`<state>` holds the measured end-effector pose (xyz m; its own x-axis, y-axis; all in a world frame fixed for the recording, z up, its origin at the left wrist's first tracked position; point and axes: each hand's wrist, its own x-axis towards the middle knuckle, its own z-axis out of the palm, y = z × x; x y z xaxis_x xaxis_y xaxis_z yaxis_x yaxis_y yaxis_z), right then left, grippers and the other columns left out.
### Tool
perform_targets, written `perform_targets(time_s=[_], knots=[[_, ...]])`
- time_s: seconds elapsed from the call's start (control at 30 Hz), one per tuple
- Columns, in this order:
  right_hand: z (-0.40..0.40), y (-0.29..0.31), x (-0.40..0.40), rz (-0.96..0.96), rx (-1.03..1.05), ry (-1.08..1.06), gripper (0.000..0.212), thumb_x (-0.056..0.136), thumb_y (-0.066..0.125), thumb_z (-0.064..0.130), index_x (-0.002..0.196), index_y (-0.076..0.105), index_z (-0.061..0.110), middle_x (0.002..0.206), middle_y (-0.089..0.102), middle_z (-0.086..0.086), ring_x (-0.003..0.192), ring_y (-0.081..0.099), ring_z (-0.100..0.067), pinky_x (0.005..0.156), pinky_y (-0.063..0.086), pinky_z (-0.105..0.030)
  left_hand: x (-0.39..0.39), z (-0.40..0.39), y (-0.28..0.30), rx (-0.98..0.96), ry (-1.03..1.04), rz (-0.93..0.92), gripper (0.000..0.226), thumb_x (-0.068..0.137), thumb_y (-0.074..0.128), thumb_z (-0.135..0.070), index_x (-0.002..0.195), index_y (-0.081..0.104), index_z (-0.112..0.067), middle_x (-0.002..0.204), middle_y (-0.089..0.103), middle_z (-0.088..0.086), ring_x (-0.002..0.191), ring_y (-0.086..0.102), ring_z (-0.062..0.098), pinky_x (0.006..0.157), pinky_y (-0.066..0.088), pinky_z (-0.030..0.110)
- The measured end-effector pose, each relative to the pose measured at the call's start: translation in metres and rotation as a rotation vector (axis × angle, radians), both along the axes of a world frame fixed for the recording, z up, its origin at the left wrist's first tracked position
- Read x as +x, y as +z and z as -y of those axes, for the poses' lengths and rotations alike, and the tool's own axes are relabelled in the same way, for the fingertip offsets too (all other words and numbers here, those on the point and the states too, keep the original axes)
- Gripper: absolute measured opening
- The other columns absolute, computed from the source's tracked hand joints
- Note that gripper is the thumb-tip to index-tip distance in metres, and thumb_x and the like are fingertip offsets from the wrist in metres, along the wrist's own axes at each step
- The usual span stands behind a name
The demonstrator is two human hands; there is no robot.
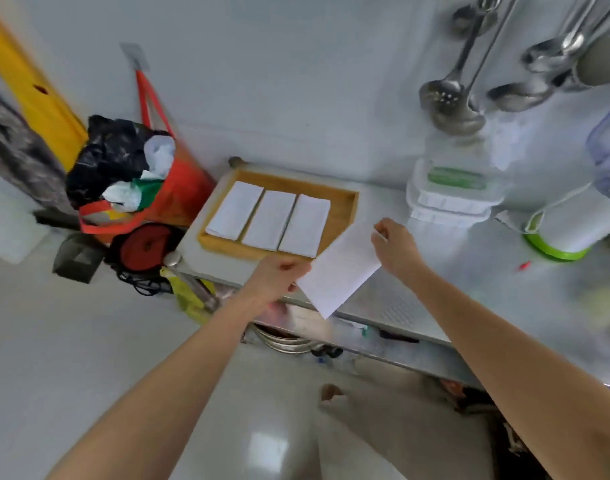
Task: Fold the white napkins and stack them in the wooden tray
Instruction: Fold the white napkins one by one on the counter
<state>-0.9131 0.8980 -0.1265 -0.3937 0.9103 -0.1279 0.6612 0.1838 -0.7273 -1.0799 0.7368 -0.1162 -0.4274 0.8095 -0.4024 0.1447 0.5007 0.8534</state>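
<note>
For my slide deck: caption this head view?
Left hand and right hand hold a folded white napkin beside a wooden tray holding three.

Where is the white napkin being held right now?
In the head view, the white folded napkin is held between left hand and right hand, over the counter's front edge, just right of the wooden tray.

Bright, even light, soft motion blur (strong wide-angle bending at edges)

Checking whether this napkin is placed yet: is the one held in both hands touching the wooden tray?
Cannot tell. In the head view the held napkin overlaps the wooden tray at its near right corner, so neither contact nor gap shows plainly.
</note>
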Motion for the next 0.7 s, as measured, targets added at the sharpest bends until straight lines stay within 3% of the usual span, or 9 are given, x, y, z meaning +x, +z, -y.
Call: perform_targets(time_s=[0.07,0.23,0.37,0.47,0.57,0.7], knots=[[-0.028,-0.002,-0.036,0.060,0.012,0.062,0.015,0.092,0.044,0.007,0.096,0.059,0.003,0.092,0.059,-0.013,0.088,0.056,-0.030,0.069,0.037,-0.028,-0.026,-0.017,-0.001,-0.033,0.056,0.000,0.005,0.088,0.068,-0.021,0.086,0.072,-0.019,0.075,0.067,-0.008,0.064,0.057,0.002,0.051,0.046,0.010],[-0.075,-0.011,-0.105,0.159,0.022,0.154,0.022,0.091,0.045,0.005,0.105,0.062,0.006,0.100,0.062,-0.010,0.096,0.059,-0.029,0.070,0.038,-0.025,-0.071,-0.064,-0.021,-0.135,-0.006,-0.146,0.012,0.083,0.073,-0.014,0.091,0.075,-0.006,0.063,0.061,-0.007,0.056,0.054,0.001,0.056,0.042,0.011],[-0.098,-0.026,-0.144,0.251,0.013,0.190,0.019,0.089,0.041,0.001,0.093,0.057,0.010,0.093,0.061,-0.009,0.079,0.054,-0.022,0.066,0.043,-0.029,-0.099,-0.093,-0.041,-0.229,-0.168,-0.302,0.014,0.087,0.066,-0.021,0.073,0.067,-0.016,0.067,0.060,-0.007,0.065,0.055,0.006,0.055,0.033,0.010],[-0.108,-0.035,-0.167,0.335,0.004,0.174,0.021,0.087,0.039,-0.003,0.082,0.054,0.009,0.078,0.057,-0.008,0.066,0.053,-0.020,0.057,0.041,-0.029,-0.117,-0.106,-0.053,-0.275,-0.255,-0.347,0.017,0.091,0.060,-0.021,0.075,0.062,-0.018,0.071,0.058,-0.005,0.062,0.052,0.003,0.049,0.030,0.007],[-0.115,-0.044,-0.188,0.423,-0.007,0.180,0.023,0.089,0.040,-0.004,0.076,0.052,0.010,0.069,0.053,-0.005,0.054,0.047,-0.015,0.047,0.037,-0.024,-0.130,-0.115,-0.063,-0.305,-0.285,-0.349,0.015,0.093,0.059,-0.026,0.080,0.061,-0.019,0.071,0.057,-0.008,0.063,0.055,0.005,0.055,0.035,0.008],[-0.121,-0.057,-0.202,0.507,-0.020,0.145,0.019,0.092,0.042,-0.002,0.085,0.056,0.008,0.071,0.056,-0.005,0.056,0.052,-0.017,0.049,0.041,-0.025,-0.135,-0.120,-0.076,-0.331,-0.367,-0.320,0.019,0.093,0.057,-0.033,0.082,0.062,-0.019,0.079,0.065,-0.002,0.074,0.064,0.011,0.077,0.054,0.026]])
